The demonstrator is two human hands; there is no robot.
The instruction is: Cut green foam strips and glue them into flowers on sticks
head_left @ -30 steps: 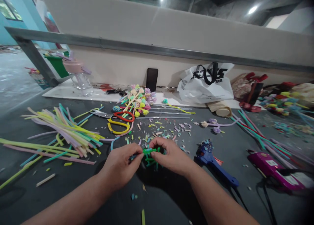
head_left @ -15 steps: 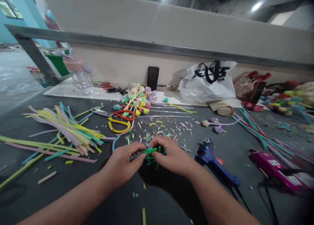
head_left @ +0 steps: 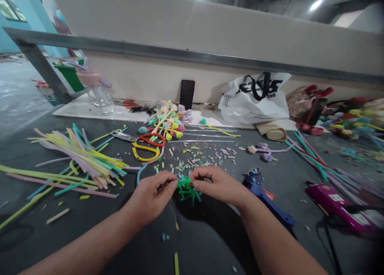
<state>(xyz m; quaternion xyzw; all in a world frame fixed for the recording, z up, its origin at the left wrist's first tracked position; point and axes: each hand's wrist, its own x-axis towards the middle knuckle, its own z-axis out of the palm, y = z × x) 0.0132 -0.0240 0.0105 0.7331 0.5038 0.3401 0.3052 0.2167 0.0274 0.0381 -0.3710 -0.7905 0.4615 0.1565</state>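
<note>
My left hand and my right hand face each other over the middle of the table. Between their pinched fingertips runs a short green pipe cleaner piece, one end at each hand. Just under it lies a small heap of green pipe cleaner pieces. A blue pipe cleaner curves down behind my left hand, its lower end hidden. Beyond the hands, tiny coloured clippings are strewn about. Scissors with red and yellow handles rest beyond my left hand.
Long pipe cleaners are piled at left. Pipe cleaner flowers lie behind the scissors. At right are a blue glue gun and a magenta device with cables. A phone, clear jug and white bag stand behind.
My hands have drawn slightly apart, the right one moving right. The green piece now shows stretched between both fingertips, and the heap below is more visible. A bluish-grey strip at my left fingers no longer shows.
</note>
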